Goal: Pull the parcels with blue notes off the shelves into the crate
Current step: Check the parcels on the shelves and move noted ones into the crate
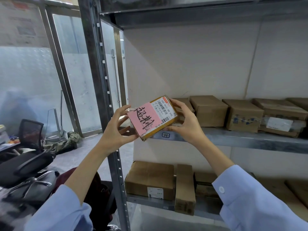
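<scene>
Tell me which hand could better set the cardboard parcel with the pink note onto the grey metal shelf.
Right hand, probably: it grips the pink-note parcel at the end nearest the metal shelf, above its edge. The left hand holds the outer end.

Print on the white label of the parcel was too small to read, and the left hand and right hand hid its ends. The right sleeve covered boxes on the lower shelf; the right edge cut off the last box.
</scene>
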`<state>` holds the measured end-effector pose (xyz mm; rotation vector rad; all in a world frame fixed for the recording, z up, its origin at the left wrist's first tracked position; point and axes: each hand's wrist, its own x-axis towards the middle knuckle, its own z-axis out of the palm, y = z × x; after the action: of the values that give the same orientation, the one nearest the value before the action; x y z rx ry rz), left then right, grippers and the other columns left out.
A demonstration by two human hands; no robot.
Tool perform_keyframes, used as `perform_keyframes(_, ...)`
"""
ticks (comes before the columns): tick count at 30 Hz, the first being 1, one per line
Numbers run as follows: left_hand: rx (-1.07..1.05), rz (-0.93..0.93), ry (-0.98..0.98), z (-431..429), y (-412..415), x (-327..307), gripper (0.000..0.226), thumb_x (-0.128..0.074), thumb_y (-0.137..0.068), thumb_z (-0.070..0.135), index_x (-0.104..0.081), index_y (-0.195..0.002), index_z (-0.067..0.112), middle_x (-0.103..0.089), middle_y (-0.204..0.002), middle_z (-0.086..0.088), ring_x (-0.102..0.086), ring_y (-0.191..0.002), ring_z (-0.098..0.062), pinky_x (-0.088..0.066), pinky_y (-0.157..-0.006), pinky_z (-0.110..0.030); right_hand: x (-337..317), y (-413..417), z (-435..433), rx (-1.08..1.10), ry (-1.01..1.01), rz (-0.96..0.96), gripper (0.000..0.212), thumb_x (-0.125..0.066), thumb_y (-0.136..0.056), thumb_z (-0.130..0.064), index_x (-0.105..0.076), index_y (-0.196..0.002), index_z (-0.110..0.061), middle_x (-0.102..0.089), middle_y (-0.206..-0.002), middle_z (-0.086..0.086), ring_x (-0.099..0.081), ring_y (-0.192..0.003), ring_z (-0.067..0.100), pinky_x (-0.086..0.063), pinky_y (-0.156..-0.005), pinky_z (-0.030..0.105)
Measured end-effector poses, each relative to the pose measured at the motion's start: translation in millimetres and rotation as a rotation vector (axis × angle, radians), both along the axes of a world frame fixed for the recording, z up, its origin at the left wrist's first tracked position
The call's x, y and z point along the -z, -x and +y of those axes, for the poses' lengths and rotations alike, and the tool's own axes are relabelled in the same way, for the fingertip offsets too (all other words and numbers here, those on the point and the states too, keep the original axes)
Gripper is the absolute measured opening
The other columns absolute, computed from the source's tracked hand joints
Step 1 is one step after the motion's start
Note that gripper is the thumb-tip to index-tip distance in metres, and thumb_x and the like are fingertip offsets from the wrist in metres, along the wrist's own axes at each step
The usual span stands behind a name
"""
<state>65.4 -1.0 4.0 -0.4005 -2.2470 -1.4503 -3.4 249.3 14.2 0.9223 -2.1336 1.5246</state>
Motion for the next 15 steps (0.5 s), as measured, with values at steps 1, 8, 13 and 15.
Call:
perform_keyframes(1, 0.002, -0.002, 0.016, 1.6, -0.9, 1.5, 0.096, -0.087, -0.064, 0.017, -0.034, -0.141, 0.038, -0.051, -0.131, 0.012, -0.052, -0.127, -0.017, -0.050, -0.098, -0.033, 0.9, -1.1, 0.3, -0.001, 0.000, 0.001, 0.092, -0.089, -0.066, -0.006, -0.042, -0.144, -0.019, -0.054, -0.136, -0.006, -0.050, -0.125, -0.002, -0.047, -0.096, 0.016)
perform_keyframes(8, -0.051, 0.019, 0.021, 17.6, -9.9, 15.8, 0.084, -0.083, -0.061, 0.027, -0.045, -0.136, 0.021, -0.055, -0.129, -0.004, -0.059, -0.115, -0.023, -0.054, -0.097, -0.041, 13.2, -9.0, 7.2, 0.055, 0.041, 0.014, 0.088, -0.090, -0.065, -0.007, -0.045, -0.140, -0.016, -0.055, -0.130, -0.006, -0.051, -0.122, 0.000, -0.046, -0.097, 0.017)
perform_keyframes(13, -0.079, -0.008, -0.015, 23.7, -18.0, 27.6, 0.081, -0.085, -0.060, 0.024, -0.044, -0.131, 0.023, -0.057, -0.127, 0.005, -0.056, -0.115, -0.015, -0.054, -0.097, -0.043, 22.9, -14.7, 6.3, 0.094, 0.041, -0.007, 0.090, -0.090, -0.064, -0.013, -0.044, -0.140, -0.021, -0.051, -0.136, -0.005, -0.049, -0.126, 0.004, -0.047, -0.105, 0.034)
perform_keyframes(15, -0.083, -0.015, -0.035, 22.3, -21.7, 33.1, 0.077, -0.086, -0.061, 0.023, -0.045, -0.126, 0.026, -0.057, -0.126, 0.005, -0.055, -0.120, -0.017, -0.052, -0.099, -0.047, 27.8, -17.5, 4.6, 0.119, 0.045, -0.005, 0.090, -0.090, -0.063, -0.017, -0.044, -0.140, -0.022, -0.053, -0.134, -0.006, -0.051, -0.123, 0.004, -0.049, -0.103, 0.035)
